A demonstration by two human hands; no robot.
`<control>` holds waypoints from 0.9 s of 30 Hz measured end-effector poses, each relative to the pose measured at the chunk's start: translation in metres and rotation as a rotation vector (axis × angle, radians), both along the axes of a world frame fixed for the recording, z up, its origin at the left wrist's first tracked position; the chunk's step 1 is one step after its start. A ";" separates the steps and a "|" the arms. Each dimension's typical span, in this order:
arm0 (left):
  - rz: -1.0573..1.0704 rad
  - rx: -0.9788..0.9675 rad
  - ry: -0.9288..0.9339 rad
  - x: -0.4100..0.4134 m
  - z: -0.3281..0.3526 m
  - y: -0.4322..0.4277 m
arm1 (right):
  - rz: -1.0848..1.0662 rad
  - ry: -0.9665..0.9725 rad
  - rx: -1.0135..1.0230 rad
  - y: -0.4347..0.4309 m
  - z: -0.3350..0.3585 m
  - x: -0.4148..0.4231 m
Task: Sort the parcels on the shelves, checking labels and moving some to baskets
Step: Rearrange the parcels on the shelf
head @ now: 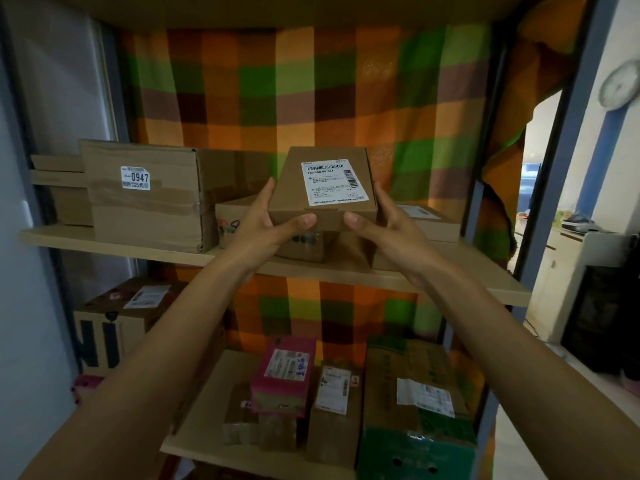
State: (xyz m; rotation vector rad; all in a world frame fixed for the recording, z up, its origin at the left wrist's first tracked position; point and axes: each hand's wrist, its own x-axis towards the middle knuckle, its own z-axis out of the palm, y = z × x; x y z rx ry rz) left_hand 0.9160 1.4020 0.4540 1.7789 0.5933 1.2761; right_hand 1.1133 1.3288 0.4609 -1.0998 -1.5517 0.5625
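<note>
I held the small parcel (322,188) between my left hand (263,221) and right hand (384,225), in front of the upper shelf (62,236). Behind it on that shelf sat a low box (228,220). Left of that stood a large box (145,195), then stacked flat boxes (59,174) farthest left. A flat parcel (429,223) lay to the right. On the lower shelf (207,438) a carton (415,386) stood rightmost, with smaller parcels (284,375) left of it.

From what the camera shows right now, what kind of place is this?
Probably a small parcel storage or pick-up point, perhaps in a home. Labelled parcels sit on two shelves, a big box bears a sticker, 0947, and the left hand and right hand hold a small box with a barcode label.
</note>
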 end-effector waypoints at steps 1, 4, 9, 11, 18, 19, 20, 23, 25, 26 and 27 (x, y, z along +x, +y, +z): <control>-0.005 0.016 0.019 0.002 0.004 0.003 | -0.011 -0.003 0.012 0.002 0.001 0.002; -0.033 0.036 0.064 0.013 0.017 0.020 | -0.042 -0.007 0.030 0.015 0.007 0.012; -0.036 0.096 0.091 0.033 0.032 0.035 | -0.112 -0.028 0.042 0.031 0.017 0.030; -0.048 0.069 0.090 0.040 0.034 0.037 | -0.127 -0.027 0.030 0.032 0.017 0.035; -0.087 0.020 0.097 0.057 0.026 0.038 | -0.177 -0.014 -0.007 0.028 0.012 0.048; -0.087 0.020 0.098 0.059 0.026 0.036 | -0.172 -0.008 -0.013 0.026 0.012 0.049; -0.088 0.017 0.094 0.061 0.026 0.035 | -0.173 -0.002 -0.013 0.023 0.013 0.049; -0.085 0.016 0.093 0.063 0.025 0.030 | -0.182 -0.013 0.000 0.021 0.011 0.051; -0.082 0.008 0.092 0.061 0.022 0.027 | -0.190 -0.019 -0.018 0.019 0.009 0.049; -0.080 0.008 0.090 0.060 0.021 0.027 | -0.191 -0.027 -0.020 0.019 0.007 0.048; -0.076 0.003 0.092 0.057 0.019 0.025 | -0.189 -0.030 -0.017 0.018 0.005 0.047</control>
